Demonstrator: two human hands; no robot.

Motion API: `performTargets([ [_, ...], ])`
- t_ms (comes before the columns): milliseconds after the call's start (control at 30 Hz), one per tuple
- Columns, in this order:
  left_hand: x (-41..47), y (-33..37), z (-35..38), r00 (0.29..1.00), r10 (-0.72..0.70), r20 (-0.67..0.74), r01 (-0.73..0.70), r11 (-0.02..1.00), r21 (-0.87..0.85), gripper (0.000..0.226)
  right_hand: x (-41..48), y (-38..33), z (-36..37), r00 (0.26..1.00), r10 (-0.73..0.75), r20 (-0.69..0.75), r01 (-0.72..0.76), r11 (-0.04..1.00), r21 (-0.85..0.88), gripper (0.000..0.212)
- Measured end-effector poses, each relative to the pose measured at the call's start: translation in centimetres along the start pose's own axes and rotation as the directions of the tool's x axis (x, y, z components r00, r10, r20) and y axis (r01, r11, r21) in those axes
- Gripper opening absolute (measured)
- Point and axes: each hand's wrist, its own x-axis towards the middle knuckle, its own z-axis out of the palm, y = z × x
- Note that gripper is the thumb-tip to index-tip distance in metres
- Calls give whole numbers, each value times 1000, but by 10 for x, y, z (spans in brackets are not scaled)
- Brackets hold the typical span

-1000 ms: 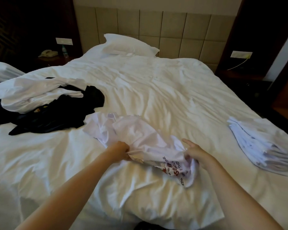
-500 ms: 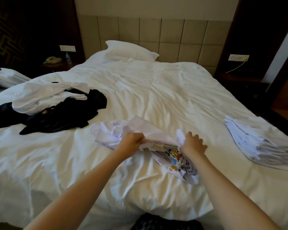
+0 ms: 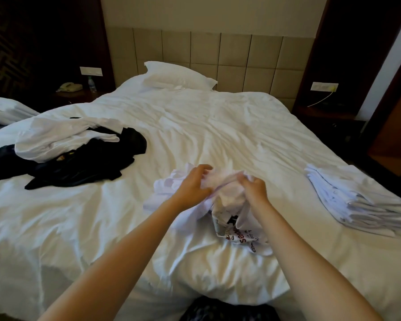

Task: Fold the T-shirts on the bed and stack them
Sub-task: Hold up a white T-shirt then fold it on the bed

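White crumpled printed T-shirt [image 3: 229,200] near the foot edge of the white bed [image 3: 218,135]: your left hand [image 3: 192,186] and right hand [image 3: 254,187] each pinch bunched cloth, probably to shake it flat for folding.

Pile [image 3: 74,154] left — stack [image 3: 357,205] right

Beige panelled headboard [image 3: 234,56], cream wall [image 3: 206,12], dark nightstand [image 3: 79,96]

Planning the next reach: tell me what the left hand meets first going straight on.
The left hand first meets the white T-shirt it grips; beyond, probably just duvet, depth unclear.
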Motion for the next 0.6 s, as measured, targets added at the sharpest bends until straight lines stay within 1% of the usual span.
performTargets([
  [33, -2, -9, -3, 999, -35, -10, 36, 987, 159, 64, 4, -1, -4, 997, -5, -75, 9, 998, 55, 37],
  [67, -4, -18, -5, 995, -96, -6, 93, 944, 317, 71, 6, -3, -10, 987, -13, -158, 31, 994, 107, 39],
  [100, -7, -26, -7, 984, -179, 9, 158, 890, 427, 75, 9, -6, -15, 970, -5, -242, 42, 988, 148, 38],
  [133, -8, -33, -9, 963, -268, 16, 227, 847, 481, 76, 11, -9, -21, 951, 7, -308, 48, 984, 171, 35],
  [167, -8, -40, -9, 941, -338, 19, 286, 823, 490, 72, 12, -10, -27, 937, 13, -349, 49, 984, 169, 31],
  [200, -9, -45, -10, 925, -378, 30, 318, 816, 484, 64, 14, -10, -34, 934, 19, -357, 36, 989, 146, 25],
  [267, -8, -50, -9, 914, -397, 84, 319, 831, 455, 45, 16, -7, -49, 952, 83, -293, -87, 996, -1, 15],
  [300, -7, -52, -7, 914, -389, 116, 306, 848, 433, 37, 15, -4, -55, 960, 143, -242, -175, 978, -116, 15],
  [333, -8, -52, -4, 912, -383, 146, 297, 863, 408, 33, 12, -1, -60, 961, 197, -196, -240, 942, -234, 14],
  [367, -9, -51, -1, 909, -380, 173, 294, 877, 379, 36, 10, 3, -63, 962, 215, -169, -261, 906, -334, 13],
  [400, -10, -50, 4, 895, -395, 207, 307, 883, 356, 47, 8, 5, -65, 966, 204, -161, -253, 878, -407, 11],
  [433, -11, -49, 10, 872, -419, 253, 324, 882, 342, 64, 8, 7, -67, 975, 171, -144, -218, 873, -436, 15],
  [467, -13, -46, 16, 841, -451, 298, 343, 872, 349, 83, 10, 8, -68, 985, 140, -101, -170, 885, -434, 21],
  [500, -14, -44, 21, 821, -465, 332, 345, 866, 362, 95, 11, 9, -69, 993, 118, -26, -119, 907, -404, 26],
  [533, -16, -42, 25, 816, -460, 350, 328, 867, 375, 97, 8, 8, -68, 991, 110, 76, -71, 915, -397, 27],
  [567, -16, -41, 29, 822, -450, 349, 328, 875, 355, 94, 7, 8, -66, 973, 139, 183, -44, 894, -446, 23],
  [600, -17, -41, 32, 832, -448, 328, 364, 886, 286, 88, 1, 5, -63, 934, 205, 293, -17, 843, -538, 12],
])
